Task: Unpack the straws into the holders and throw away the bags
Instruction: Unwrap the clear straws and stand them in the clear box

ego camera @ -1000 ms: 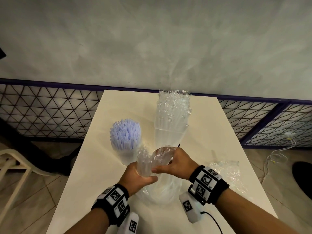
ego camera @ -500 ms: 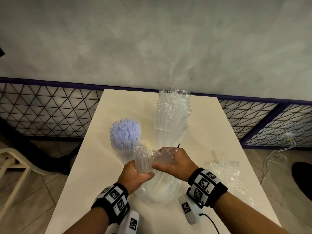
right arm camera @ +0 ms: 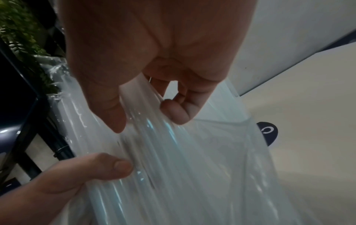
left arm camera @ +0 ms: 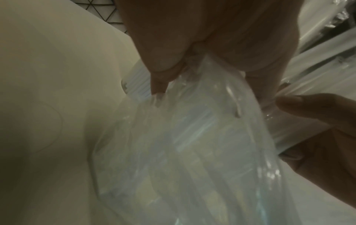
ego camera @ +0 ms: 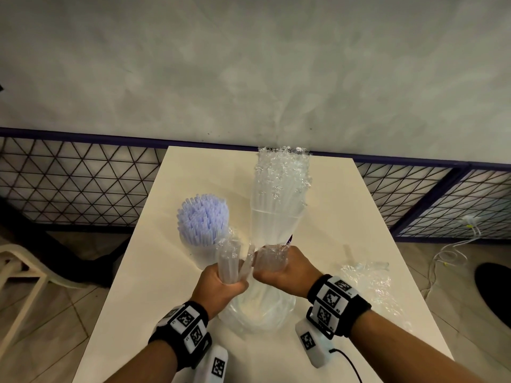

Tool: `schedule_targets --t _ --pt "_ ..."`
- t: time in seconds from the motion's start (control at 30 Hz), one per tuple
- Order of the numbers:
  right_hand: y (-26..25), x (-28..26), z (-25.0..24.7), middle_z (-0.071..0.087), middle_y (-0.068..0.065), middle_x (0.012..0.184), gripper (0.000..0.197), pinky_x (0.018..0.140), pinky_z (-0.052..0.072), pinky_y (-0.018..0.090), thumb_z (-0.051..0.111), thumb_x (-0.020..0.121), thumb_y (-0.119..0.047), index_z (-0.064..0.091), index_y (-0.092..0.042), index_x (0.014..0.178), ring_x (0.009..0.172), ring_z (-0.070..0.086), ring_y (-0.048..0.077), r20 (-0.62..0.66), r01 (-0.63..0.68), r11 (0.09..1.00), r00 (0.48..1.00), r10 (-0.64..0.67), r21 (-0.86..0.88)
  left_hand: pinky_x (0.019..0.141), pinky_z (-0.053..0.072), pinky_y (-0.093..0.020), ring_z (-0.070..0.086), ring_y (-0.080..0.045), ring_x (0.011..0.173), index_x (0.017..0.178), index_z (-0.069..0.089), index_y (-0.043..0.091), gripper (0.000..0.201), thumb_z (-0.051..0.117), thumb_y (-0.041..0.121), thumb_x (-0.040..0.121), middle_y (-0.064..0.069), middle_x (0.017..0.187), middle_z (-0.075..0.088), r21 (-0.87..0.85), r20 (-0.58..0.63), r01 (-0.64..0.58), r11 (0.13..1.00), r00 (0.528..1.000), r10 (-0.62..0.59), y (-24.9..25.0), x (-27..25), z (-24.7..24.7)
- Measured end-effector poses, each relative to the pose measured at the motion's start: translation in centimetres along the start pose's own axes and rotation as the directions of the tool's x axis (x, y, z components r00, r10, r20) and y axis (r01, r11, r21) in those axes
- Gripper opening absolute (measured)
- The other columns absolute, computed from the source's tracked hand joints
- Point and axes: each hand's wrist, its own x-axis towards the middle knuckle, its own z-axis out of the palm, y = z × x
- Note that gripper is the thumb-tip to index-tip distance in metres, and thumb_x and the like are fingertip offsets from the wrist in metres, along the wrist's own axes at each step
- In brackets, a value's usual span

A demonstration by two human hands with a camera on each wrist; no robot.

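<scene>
Left hand: the left hand (ego camera: 218, 283) is clenched round a bundle of clear straws (ego camera: 229, 262) together with the left part of the bag mouth; the bundle stands upright above the fist.
Right hand: the right hand (ego camera: 282, 272) grasps the crumpled right part of the bag mouth, knuckles up; in the right wrist view thumb and fingers (right arm camera: 174, 112) pinch the film.
Bag: the clear plastic bag (ego camera: 258, 310) hangs between both hands down to the table, at the near centre; its lower part bulges on the surface.
Table: the cream table (ego camera: 345, 217) bears every item; its far edge meets the wall.
Purple straws: a holder of pale purple straws (ego camera: 203, 217) stands upright, just left of and beyond the hands.
Clear straws, far: a tall holder of wrapped clear straws (ego camera: 279, 194) stands upright directly beyond the hands.
Empty bag: a crumpled empty bag (ego camera: 367, 283) lies flat on the table, right of the right wrist, apart from the hands.
</scene>
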Motion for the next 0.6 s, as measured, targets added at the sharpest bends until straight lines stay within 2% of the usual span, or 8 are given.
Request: schedule_targets --t 0.07,0.17,0.2,0.27,0.33,0.4,0.47,0.6 --pt "-0.6 0.0 -0.5 0.071 -0.006 0.082 0.012 0.075 0.056 0.036 0.073 0.078 -0.015 0.073 -0.025 0.082 0.077 0.067 0.007 0.011 -0.005 1.000 1.000 0.005 0.015 0.078 0.056 -0.033 0.072 -0.016 0.082 0.086 0.076 0.025 0.029 0.076 0.024 0.057 -0.002 0.084 0.076 -0.006 0.008 0.004 1.000 1.000 -0.004 0.2 -0.1 0.0" --pt "-2.3 -0.1 -2.6 0.074 -0.008 0.085 0.025 0.079 0.058 0.032 0.078 0.079 -0.010 0.073 -0.035 0.077 0.084 0.072 0.008 0.011 0.032 0.999 0.999 -0.033 0.020 0.080 0.056 -0.041 0.071 -0.025 0.081 0.078 0.074 0.016 0.029 0.079 0.029 0.053 -0.012 0.081 0.074 -0.014 0.000 -0.003 1.000 1.000 0.003 0.3 -0.2 -0.2" --pt "-3.3 -0.1 -3.7 0.076 -0.005 0.088 0.024 0.077 0.059 0.030 0.079 0.079 -0.008 0.074 -0.031 0.081 0.085 0.073 0.009 -0.008 0.035 0.999 0.999 -0.034 0.031 0.081 0.056 -0.041 0.071 -0.025 0.081 0.077 0.074 0.015 0.027 0.079 0.027 0.054 -0.011 0.081 0.074 -0.020 0.005 -0.009 1.000 1.000 0.009 0.2 -0.2 -0.2" --pt "-5.8 0.0 -6.3 0.077 0.002 0.089 0.018 0.059 0.055 0.020 0.079 0.080 -0.005 0.076 -0.021 0.088 0.074 0.071 0.007 -0.093 0.016 0.997 0.996 -0.009 0.073 0.082 0.057 -0.037 0.072 -0.022 0.082 0.077 0.075 0.014 0.024 0.081 0.025 0.056 -0.008 0.081 0.075 -0.039 0.013 -0.014 0.999 1.000 0.015 0.2 -0.3 -0.2" --pt "-8.5 0.4 -9.2 0.076 0.010 0.087 0.018 0.043 0.046 0.022 0.078 0.079 -0.001 0.076 -0.018 0.085 0.062 0.065 0.013 -0.217 0.036 0.992 0.976 -0.009 0.124 0.079 0.056 -0.035 0.071 -0.024 0.080 0.077 0.073 0.010 0.031 0.082 0.031 0.056 -0.011 0.078 0.074 -0.056 0.000 -0.011 0.998 1.000 0.012 0.1 -0.3 -0.2" --pt "-10.6 1.0 -11.8 0.076 0.009 0.085 0.019 0.039 0.041 0.023 0.077 0.078 0.001 0.073 -0.017 0.083 0.061 0.062 0.018 -0.322 0.096 0.980 0.946 -0.035 0.174 0.076 0.056 -0.037 0.070 -0.028 0.077 0.077 0.071 0.007 0.038 0.082 0.036 0.054 -0.014 0.076 0.072 -0.057 -0.021 -0.004 0.998 1.000 0.003 -0.1 -0.3 -0.3" --pt "-12.0 1.9 -13.8 0.075 0.000 0.079 0.015 0.040 0.041 0.023 0.078 0.078 -0.001 0.073 -0.013 0.086 0.060 0.062 0.014 -0.376 0.126 0.974 0.926 -0.048 0.188 0.077 0.056 -0.041 0.070 -0.030 0.079 0.078 0.071 0.008 0.038 0.082 0.036 0.054 -0.016 0.078 0.072 -0.069 -0.022 0.004 0.998 1.000 -0.005 -0.3 -0.3 -0.3" --pt "-13.0 4.1 -15.7 0.072 0.001 0.079 0.011 0.041 0.042 0.026 0.077 0.079 -0.002 0.072 -0.010 0.084 0.060 0.062 0.016 -0.392 0.114 0.987 0.918 -0.062 0.112 0.083 0.057 -0.037 0.072 -0.022 0.082 0.080 0.075 0.019 0.033 0.080 0.037 0.053 -0.006 0.082 0.075 -0.080 0.002 0.004 0.997 1.000 -0.004 -0.1 -0.4 0.1"
